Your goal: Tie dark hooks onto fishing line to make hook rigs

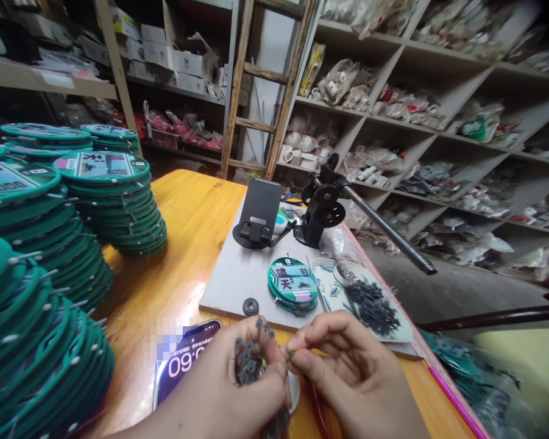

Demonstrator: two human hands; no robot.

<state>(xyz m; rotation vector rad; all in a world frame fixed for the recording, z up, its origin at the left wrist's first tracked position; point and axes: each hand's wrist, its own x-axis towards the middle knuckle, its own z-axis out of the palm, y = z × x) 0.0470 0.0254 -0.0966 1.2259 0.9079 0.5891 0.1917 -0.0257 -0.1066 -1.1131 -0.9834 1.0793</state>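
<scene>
Low in the head view my left hand (pixel 265 393) is closed around a bunch of small dark grey tube-like pieces (pixel 247 364), their hollow ends facing up. The fingertips of my right hand (pixel 351 369) are pinched together against the left thumb and finger. Whatever sits in that pinch is tiny and mostly hidden. Just beyond my hands, a round green disc with a printed label (pixel 295 281) lies on a pale board (pixel 222 286). To its right, a white tray (pixel 401 341) holds a heap of similar dark pieces (pixel 373 308) and a small dish of shiny metal bits (pixel 346 274).
Tall stacks of green discs (pixel 112 201) crowd the left side. A lit phone (pixel 189 360) lies by my left wrist. Behind the disc stand a black phone stand (pixel 259 210) and a black geared device (pixel 322 210) with a long rod. A black ring (pixel 250 306) lies on the board.
</scene>
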